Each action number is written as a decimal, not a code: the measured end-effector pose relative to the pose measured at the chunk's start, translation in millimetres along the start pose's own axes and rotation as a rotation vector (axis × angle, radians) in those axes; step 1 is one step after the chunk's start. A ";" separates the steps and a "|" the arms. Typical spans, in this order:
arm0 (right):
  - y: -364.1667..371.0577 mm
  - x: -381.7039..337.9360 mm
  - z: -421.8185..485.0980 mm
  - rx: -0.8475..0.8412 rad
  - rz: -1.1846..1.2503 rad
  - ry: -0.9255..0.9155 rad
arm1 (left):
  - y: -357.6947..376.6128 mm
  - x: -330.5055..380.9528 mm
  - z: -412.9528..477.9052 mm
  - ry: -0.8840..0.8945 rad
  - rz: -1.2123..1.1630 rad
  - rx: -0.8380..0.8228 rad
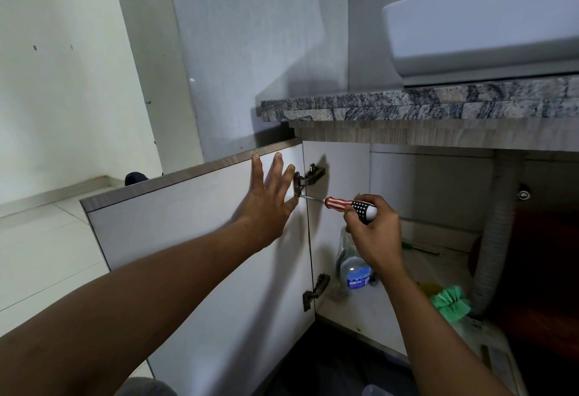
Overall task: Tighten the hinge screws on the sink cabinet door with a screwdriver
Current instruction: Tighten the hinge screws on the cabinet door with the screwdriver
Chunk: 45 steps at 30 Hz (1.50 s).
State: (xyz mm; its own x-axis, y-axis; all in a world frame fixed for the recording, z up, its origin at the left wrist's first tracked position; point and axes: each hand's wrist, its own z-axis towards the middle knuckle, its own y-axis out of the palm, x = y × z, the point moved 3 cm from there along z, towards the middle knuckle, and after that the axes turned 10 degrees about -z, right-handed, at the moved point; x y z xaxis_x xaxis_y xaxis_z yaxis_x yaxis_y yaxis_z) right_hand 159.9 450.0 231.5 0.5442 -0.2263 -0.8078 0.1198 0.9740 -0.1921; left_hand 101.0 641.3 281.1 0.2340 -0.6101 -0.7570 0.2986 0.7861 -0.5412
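The white cabinet door stands swung open to the left. My left hand lies flat against its inner face with fingers spread, just left of the upper hinge. My right hand grips a screwdriver with a stars-and-stripes handle. Its thin shaft points left and the tip meets the lower part of the upper hinge's cup on the door. A lower hinge sits further down the same door edge.
A granite countertop with a white basin overhangs the cabinet. Inside are a plastic water bottle, a green brush, a grey corrugated drain hose and a second tool lying on the cabinet floor.
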 end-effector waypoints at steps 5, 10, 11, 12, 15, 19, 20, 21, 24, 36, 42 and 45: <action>-7.3 0.9 9.6 -0.030 -0.150 0.002 | 0.2 -1.1 0.5 0.002 0.001 0.015; -5.1 3.6 9.5 -0.075 -0.254 0.058 | -1.7 -0.8 -0.8 0.003 0.005 0.009; -4.2 3.8 9.5 -0.095 -0.194 0.069 | -2.2 -0.7 -0.7 0.002 0.003 0.004; -4.3 2.8 10.2 -0.110 -0.148 0.079 | -2.6 -0.8 -0.9 0.001 -0.001 -0.001; -7.9 0.1 14.1 -0.072 -0.216 0.076 | -4.2 -0.4 -1.6 0.002 -0.016 -0.004; -7.3 1.5 13.5 -0.074 -0.311 0.106 | -5.3 -0.3 -2.6 0.007 -0.016 0.001; -5.7 2.6 12.5 -0.110 -0.263 0.099 | -5.2 -0.3 -2.6 0.006 -0.015 -0.001; -5.4 3.0 12.4 -0.133 -0.203 0.098 | -5.2 -0.4 -2.3 0.005 -0.016 -0.003; -9.1 -0.3 15.5 -0.109 -0.237 0.077 | -4.3 0.0 -1.8 0.001 -0.023 0.001; -11.4 -8.3 10.1 -0.107 -0.267 0.131 | -2.7 -0.5 -1.9 -0.005 -0.001 0.003; -9.5 -5.9 11.6 -0.179 -0.019 0.190 | -3.0 -0.6 -1.5 -0.003 -0.009 0.003; -10.2 -4.1 13.4 -0.093 -0.154 0.186 | -2.4 -0.2 -1.4 0.002 -0.007 0.005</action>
State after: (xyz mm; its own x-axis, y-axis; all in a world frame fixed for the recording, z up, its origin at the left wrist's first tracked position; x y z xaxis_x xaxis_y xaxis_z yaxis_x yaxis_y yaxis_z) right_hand 167.6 441.0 244.1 0.3627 -0.3780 -0.8518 0.1078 0.9249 -0.3646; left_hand 99.0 639.7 282.0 0.2300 -0.6151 -0.7542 0.3045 0.7815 -0.5445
